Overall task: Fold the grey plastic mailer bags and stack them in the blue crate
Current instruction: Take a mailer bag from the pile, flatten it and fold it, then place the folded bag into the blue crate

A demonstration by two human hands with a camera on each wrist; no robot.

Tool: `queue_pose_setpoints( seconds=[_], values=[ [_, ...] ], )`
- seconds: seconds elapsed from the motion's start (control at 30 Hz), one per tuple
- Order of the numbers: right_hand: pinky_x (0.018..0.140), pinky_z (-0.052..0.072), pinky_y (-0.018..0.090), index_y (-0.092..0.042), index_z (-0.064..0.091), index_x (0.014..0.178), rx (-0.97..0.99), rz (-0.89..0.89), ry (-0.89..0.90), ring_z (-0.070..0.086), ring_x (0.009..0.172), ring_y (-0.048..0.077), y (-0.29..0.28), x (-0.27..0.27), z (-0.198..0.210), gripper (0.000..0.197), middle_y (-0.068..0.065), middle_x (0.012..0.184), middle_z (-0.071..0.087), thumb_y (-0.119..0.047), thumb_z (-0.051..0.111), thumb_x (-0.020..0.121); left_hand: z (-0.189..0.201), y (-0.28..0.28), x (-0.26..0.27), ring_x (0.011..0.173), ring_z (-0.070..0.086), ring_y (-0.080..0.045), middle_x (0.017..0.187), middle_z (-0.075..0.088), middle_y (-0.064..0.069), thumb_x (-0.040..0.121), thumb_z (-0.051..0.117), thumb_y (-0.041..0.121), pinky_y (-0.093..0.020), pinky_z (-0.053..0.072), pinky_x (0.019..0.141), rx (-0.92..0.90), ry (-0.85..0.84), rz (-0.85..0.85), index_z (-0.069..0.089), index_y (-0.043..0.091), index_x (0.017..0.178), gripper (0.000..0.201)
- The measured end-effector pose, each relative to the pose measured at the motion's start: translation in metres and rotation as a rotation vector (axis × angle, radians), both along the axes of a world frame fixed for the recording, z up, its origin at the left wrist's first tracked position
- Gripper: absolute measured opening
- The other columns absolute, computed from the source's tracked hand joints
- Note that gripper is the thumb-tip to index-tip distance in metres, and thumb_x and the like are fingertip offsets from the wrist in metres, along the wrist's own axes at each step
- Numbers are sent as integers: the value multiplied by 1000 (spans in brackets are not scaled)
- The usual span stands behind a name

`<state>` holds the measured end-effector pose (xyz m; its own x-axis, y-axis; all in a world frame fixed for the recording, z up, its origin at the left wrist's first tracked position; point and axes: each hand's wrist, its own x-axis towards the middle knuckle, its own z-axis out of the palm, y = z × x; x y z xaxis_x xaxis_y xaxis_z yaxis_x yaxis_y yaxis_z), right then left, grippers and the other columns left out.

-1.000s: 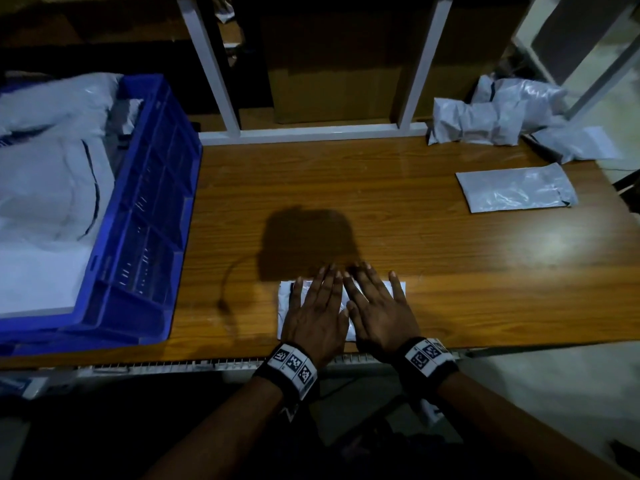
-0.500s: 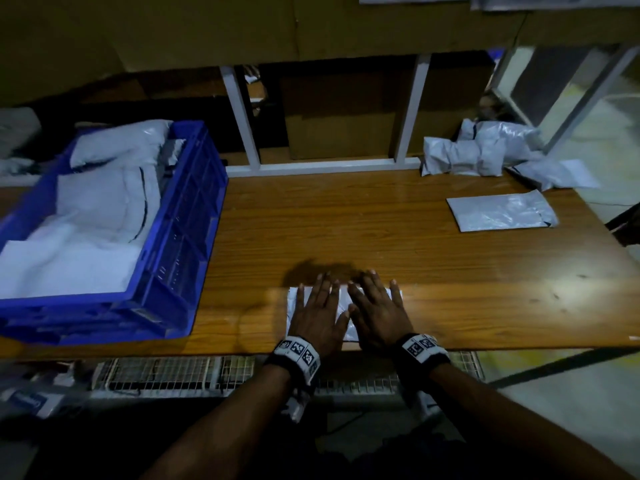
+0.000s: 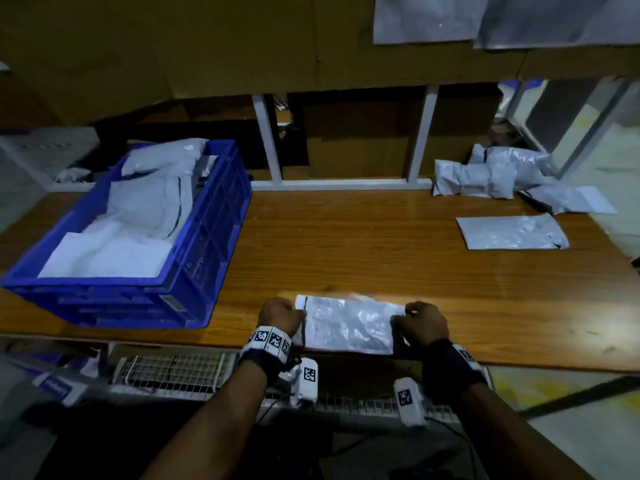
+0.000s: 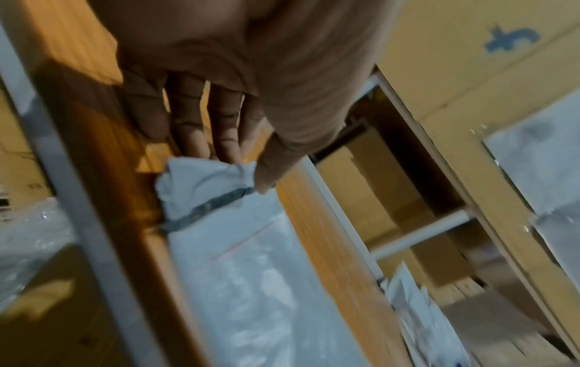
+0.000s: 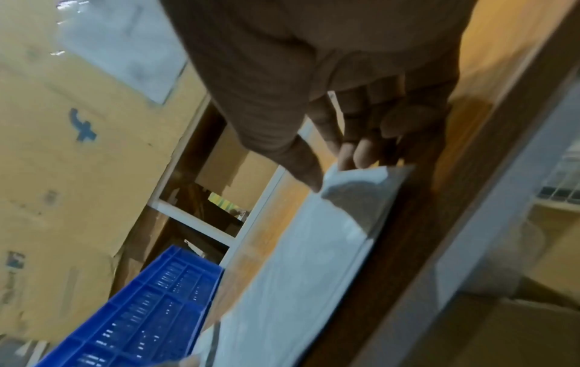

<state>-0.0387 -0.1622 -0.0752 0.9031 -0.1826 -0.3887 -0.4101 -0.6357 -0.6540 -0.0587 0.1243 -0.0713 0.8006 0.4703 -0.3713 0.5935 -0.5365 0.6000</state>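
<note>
A folded grey mailer bag (image 3: 348, 323) lies at the wooden table's (image 3: 346, 244) near edge. My left hand (image 3: 280, 315) pinches its left end, the one with a dark strip (image 4: 207, 208), between thumb and fingers (image 4: 201, 139). My right hand (image 3: 420, 323) pinches the right end (image 5: 354, 178) of the same bag. The blue crate (image 3: 204, 258) stands at the left of the table with several grey bags (image 3: 138, 220) in it; its wall (image 5: 150, 310) shows in the right wrist view.
A flat grey bag (image 3: 512, 233) lies at the right of the table. A heap of crumpled bags (image 3: 498, 174) sits at the far right corner. White frame posts (image 3: 266, 140) and cardboard boxes (image 3: 356, 133) stand behind the table. A wire rack (image 3: 173, 372) runs below the front edge.
Both hands were pressing flat on the folded bag side by side; now they have moved apart to its two ends and pinch them. The head view has tilted up.
</note>
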Motion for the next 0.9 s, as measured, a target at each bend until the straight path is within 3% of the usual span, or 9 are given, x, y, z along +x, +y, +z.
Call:
queue_pose_setpoints(
  seconds=[0.1, 0.17, 0.27, 0.43, 0.53, 0.63, 0.7, 0.77, 0.9],
  values=[
    [66, 55, 36, -14, 75, 78, 174, -18, 50, 73, 74, 29, 5, 3, -4, 11, 7, 75, 73, -20, 83, 72, 13, 14, -11, 68, 55, -23, 72, 58, -4, 86, 76, 21, -29, 45, 66, -14, -64, 29, 58, 20, 65, 27],
    [56, 49, 36, -7, 77, 87, 388, -62, 77, 63, 58, 28, 17, 3, 4, 8, 14, 69, 71, -10, 82, 81, 30, 27, -21, 71, 62, -24, 73, 67, -2, 85, 76, 20, -29, 51, 69, -2, -130, 29, 64, 25, 65, 23],
    [52, 44, 34, 3, 71, 100, 601, -47, 113, 53, 68, 31, 47, 2, 24, 10, 24, 77, 65, 4, 71, 90, 63, 54, -33, 80, 70, -22, 78, 72, 1, 84, 79, 21, -36, 58, 76, -38, -277, 29, 73, 24, 78, 9],
    [60, 57, 43, -1, 64, 120, 739, 81, 100, 67, 65, 28, 116, 4, 47, 37, 17, 99, 72, -5, 80, 86, 145, 86, -44, 81, 67, -9, 82, 70, 10, 89, 77, 17, -27, 53, 73, -12, -564, -172, 74, 21, 93, 6],
    [90, 57, 61, -17, 66, 123, 836, 125, 57, 73, 95, 27, 165, 10, 75, 32, 9, 111, 75, -29, 72, 94, 195, 122, -31, 78, 68, -7, 86, 72, 4, 89, 78, 21, -26, 53, 70, -24, -720, -291, 75, 15, 97, 10],
    [95, 55, 61, -35, 61, 128, 971, 163, 30, 73, 105, 30, 220, 28, 114, 32, -2, 115, 76, -48, 59, 99, 238, 177, -12, 58, 60, 1, 77, 66, -1, 90, 76, 4, -20, 48, 56, -149, -808, -257, 72, 10, 91, 7],
    [88, 60, 56, -35, 57, 128, 994, 124, -10, 72, 103, 33, 258, 43, 138, 34, 0, 114, 75, -44, 65, 97, 259, 226, -1, 54, 59, -2, 74, 63, -4, 90, 74, 1, -21, 47, 50, -261, -802, -192, 70, 9, 92, 9],
    [68, 63, 42, -31, 52, 132, 1002, 56, -64, 74, 94, 33, 295, 61, 155, 44, 7, 108, 77, -26, 74, 93, 270, 289, 11, 53, 58, -5, 70, 65, -1, 88, 76, 4, -23, 46, 49, -313, -775, -129, 70, 9, 94, 10],
    [47, 49, 30, -26, 54, 133, 940, 95, -78, 59, 66, 28, 355, 83, 183, 55, 23, 102, 74, -5, 78, 87, 272, 392, 30, 51, 59, -10, 69, 67, -6, 82, 82, 4, -26, 48, 48, -215, -694, -8, 70, 1, 104, 25]
  ],
)
